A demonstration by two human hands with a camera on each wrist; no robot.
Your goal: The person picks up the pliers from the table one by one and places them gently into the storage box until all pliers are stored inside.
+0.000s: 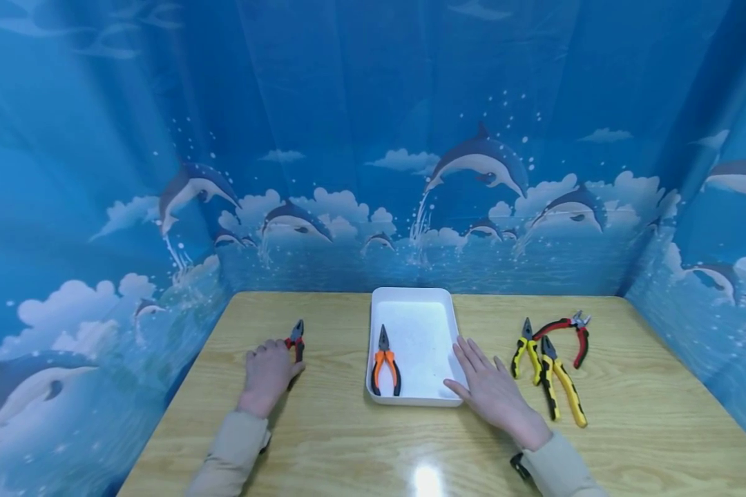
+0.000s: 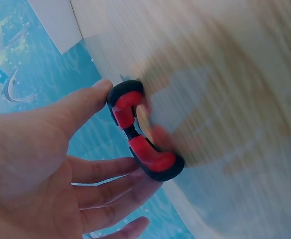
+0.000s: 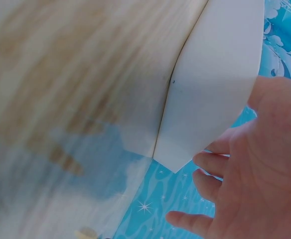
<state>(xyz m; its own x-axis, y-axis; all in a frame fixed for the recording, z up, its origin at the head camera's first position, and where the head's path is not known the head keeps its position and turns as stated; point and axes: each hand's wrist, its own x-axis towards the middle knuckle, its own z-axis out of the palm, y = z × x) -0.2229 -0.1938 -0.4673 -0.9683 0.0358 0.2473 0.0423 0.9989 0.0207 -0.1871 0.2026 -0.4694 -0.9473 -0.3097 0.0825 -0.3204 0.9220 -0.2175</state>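
Note:
My left hand (image 1: 267,371) holds a pair of red-and-black combination pliers (image 1: 296,338) on the left of the table. In the left wrist view, the thumb lies on one handle of the pliers (image 2: 150,156) and the fingers on the other. Flat and spread, my right hand (image 1: 492,390) lies over the right rim of a white tray (image 1: 423,400). Its fingers look straight in the head view; in the right wrist view the hand (image 3: 250,169) is beside the tray's outer wall (image 3: 210,79). Orange-and-black long-nose pliers (image 1: 385,359) lie inside the tray at its left side.
Right of the tray lie two yellow-and-black pliers (image 1: 526,348), (image 1: 562,379) and red-and-black cutters (image 1: 581,338), close together. The wooden table (image 1: 342,449) ends at a blue dolphin-print curtain (image 1: 348,138) at the back and sides.

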